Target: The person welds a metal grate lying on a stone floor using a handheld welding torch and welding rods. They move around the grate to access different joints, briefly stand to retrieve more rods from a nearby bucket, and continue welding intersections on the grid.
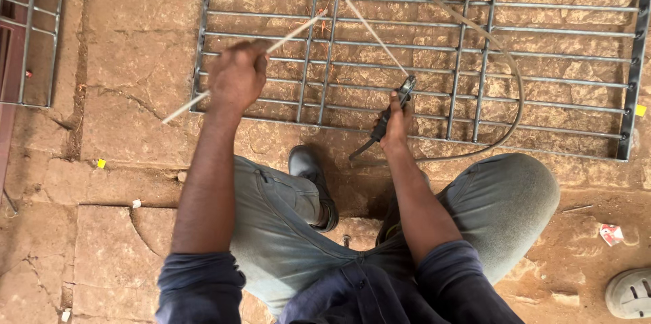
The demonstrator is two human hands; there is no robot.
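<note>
A grey metal grille (542, 31) of welded bars lies flat on the stone floor in front of me. My left hand (236, 77) is closed around several thin pale welding rods (291, 32) that stick out on both sides of the fist, over the grille's near left corner. My right hand (396, 120) grips a dark electrode holder (384, 120), from whose jaws one thin rod (374, 34) points up and left across the bars. I squat with my knees apart behind the grille.
A thick cable (505, 59) loops over the grille's right part and back toward my right hand. Another metal frame (30, 32) lies at the far left. A grey shoe (629, 292) shows at the lower right. My dark shoe (308, 168) rests by the grille's near edge.
</note>
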